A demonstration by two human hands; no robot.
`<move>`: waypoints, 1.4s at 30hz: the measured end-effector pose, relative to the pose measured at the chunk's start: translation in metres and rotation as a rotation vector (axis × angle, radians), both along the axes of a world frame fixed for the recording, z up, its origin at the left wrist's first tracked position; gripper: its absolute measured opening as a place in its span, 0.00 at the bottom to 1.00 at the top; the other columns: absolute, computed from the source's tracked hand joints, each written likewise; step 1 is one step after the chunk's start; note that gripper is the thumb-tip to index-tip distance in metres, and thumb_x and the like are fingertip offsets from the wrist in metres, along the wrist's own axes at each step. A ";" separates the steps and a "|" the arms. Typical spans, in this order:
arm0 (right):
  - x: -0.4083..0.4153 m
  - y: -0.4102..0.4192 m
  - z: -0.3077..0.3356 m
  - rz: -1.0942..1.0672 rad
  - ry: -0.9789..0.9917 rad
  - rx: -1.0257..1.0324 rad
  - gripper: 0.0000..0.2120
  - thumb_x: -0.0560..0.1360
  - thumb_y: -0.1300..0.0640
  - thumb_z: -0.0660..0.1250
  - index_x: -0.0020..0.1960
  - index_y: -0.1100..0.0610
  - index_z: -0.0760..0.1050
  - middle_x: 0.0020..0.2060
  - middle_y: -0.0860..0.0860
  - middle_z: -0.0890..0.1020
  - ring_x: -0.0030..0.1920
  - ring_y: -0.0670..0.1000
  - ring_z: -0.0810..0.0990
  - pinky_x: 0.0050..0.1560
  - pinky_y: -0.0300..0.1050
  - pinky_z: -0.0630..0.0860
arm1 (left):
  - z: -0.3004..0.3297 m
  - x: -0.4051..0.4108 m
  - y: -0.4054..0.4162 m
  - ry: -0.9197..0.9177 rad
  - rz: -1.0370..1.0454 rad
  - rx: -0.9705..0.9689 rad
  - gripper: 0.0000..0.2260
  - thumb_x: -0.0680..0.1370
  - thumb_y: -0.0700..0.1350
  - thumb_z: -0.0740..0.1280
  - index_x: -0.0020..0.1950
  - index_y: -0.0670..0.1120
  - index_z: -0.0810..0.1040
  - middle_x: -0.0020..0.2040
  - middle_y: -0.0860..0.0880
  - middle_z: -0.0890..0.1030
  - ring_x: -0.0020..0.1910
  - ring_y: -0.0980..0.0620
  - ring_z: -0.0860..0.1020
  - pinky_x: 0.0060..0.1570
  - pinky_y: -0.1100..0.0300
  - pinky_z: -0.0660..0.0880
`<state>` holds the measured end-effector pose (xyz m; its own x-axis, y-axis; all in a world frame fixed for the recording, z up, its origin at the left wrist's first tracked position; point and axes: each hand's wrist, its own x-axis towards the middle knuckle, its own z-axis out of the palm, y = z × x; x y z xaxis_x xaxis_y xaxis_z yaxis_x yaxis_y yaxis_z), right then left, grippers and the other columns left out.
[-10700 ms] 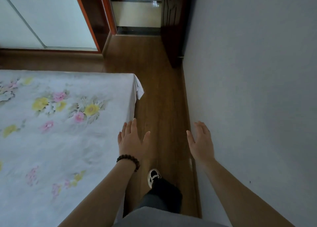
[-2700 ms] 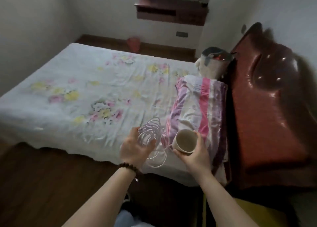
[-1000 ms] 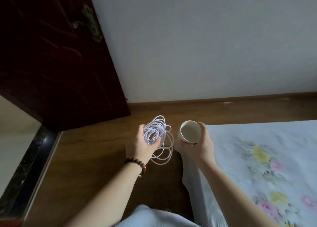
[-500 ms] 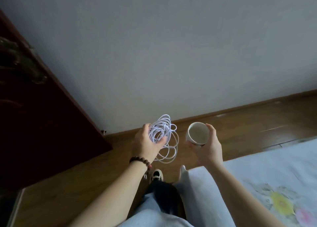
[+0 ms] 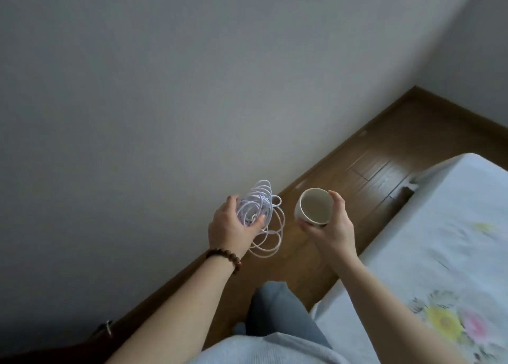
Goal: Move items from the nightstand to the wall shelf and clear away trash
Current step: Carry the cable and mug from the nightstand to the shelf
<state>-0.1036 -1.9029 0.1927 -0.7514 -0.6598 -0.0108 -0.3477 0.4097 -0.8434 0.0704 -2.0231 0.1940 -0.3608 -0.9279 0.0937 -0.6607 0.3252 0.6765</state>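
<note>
My left hand (image 5: 229,227), with a dark bead bracelet on the wrist, is closed around a loose coil of white cable (image 5: 261,212); several loops hang below the fingers. My right hand (image 5: 331,229) grips a white cup (image 5: 314,206) from the side, its mouth tipped toward me, and it looks empty inside. Both are held at chest height over the wooden floor, side by side and apart. Neither the nightstand nor the wall shelf is in view.
A plain grey wall (image 5: 165,88) fills the left and top. A strip of wooden floor (image 5: 365,176) runs between the wall and the bed (image 5: 439,240) with its floral sheet at the right. A dark door edge (image 5: 55,347) shows at the bottom left.
The view has swung right, away from the dark door and along the wall toward the room corner. Both hands keep the same hold on the cable and the cup.
</note>
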 end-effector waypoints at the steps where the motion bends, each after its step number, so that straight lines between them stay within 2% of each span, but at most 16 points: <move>1: -0.012 -0.002 -0.001 -0.038 -0.003 0.007 0.44 0.61 0.48 0.80 0.70 0.49 0.60 0.61 0.49 0.74 0.56 0.47 0.73 0.54 0.44 0.72 | -0.001 -0.015 -0.009 0.000 -0.038 0.024 0.26 0.64 0.65 0.69 0.55 0.53 0.71 0.46 0.54 0.78 0.41 0.55 0.78 0.38 0.55 0.80; 7: -0.096 -0.020 -0.012 -0.237 -0.005 0.013 0.43 0.61 0.47 0.79 0.69 0.48 0.61 0.59 0.48 0.75 0.54 0.49 0.74 0.51 0.41 0.69 | -0.007 -0.130 -0.064 0.009 -0.242 0.061 0.24 0.65 0.62 0.72 0.56 0.54 0.71 0.48 0.53 0.79 0.42 0.54 0.78 0.40 0.53 0.80; 13: -0.230 -0.041 -0.017 -0.408 0.008 0.004 0.43 0.61 0.46 0.79 0.69 0.47 0.60 0.58 0.48 0.75 0.53 0.48 0.73 0.51 0.42 0.71 | -0.006 -0.299 -0.108 0.027 -0.436 0.052 0.22 0.65 0.61 0.73 0.53 0.55 0.71 0.46 0.53 0.80 0.42 0.53 0.78 0.41 0.52 0.79; 16: -0.308 -0.045 -0.010 -0.471 0.027 0.012 0.43 0.62 0.46 0.79 0.70 0.47 0.59 0.59 0.47 0.74 0.54 0.48 0.74 0.51 0.43 0.73 | 0.000 -0.396 -0.123 0.042 -0.507 0.058 0.20 0.65 0.61 0.73 0.50 0.57 0.70 0.44 0.55 0.79 0.41 0.53 0.78 0.40 0.52 0.79; 22: -0.429 -0.048 0.004 -0.618 0.054 0.016 0.43 0.61 0.47 0.79 0.70 0.49 0.61 0.58 0.50 0.74 0.53 0.50 0.74 0.49 0.41 0.70 | 0.011 -0.549 -0.143 0.090 -0.627 0.067 0.21 0.65 0.65 0.72 0.50 0.61 0.66 0.42 0.57 0.78 0.38 0.55 0.78 0.35 0.52 0.80; 25: -0.481 -0.051 0.006 -0.673 0.053 0.034 0.43 0.61 0.46 0.79 0.70 0.50 0.60 0.59 0.50 0.74 0.52 0.48 0.72 0.49 0.40 0.69 | 0.012 -0.612 -0.154 0.101 -0.655 0.065 0.22 0.64 0.64 0.73 0.50 0.61 0.67 0.41 0.59 0.77 0.38 0.57 0.77 0.35 0.53 0.80; 31: -0.593 -0.067 -0.006 -0.781 0.054 0.054 0.43 0.62 0.46 0.79 0.69 0.49 0.61 0.59 0.49 0.74 0.53 0.48 0.72 0.48 0.41 0.70 | -0.001 -0.743 -0.177 0.083 -0.767 0.103 0.22 0.65 0.64 0.73 0.52 0.61 0.67 0.45 0.58 0.78 0.39 0.59 0.77 0.36 0.56 0.81; 37: -0.734 -0.102 -0.024 -0.896 0.006 0.063 0.43 0.61 0.46 0.79 0.69 0.47 0.59 0.60 0.48 0.74 0.54 0.48 0.72 0.50 0.43 0.74 | -0.012 -0.904 -0.207 0.082 -0.877 0.137 0.22 0.66 0.65 0.71 0.53 0.61 0.67 0.46 0.57 0.78 0.40 0.56 0.79 0.35 0.55 0.81; 42: -0.849 -0.121 -0.018 -1.023 -0.039 0.070 0.45 0.61 0.47 0.79 0.70 0.46 0.58 0.63 0.49 0.73 0.60 0.51 0.73 0.56 0.47 0.74 | 0.001 -1.034 -0.234 0.058 -0.961 0.117 0.22 0.66 0.65 0.72 0.52 0.60 0.68 0.44 0.59 0.78 0.40 0.57 0.78 0.36 0.53 0.80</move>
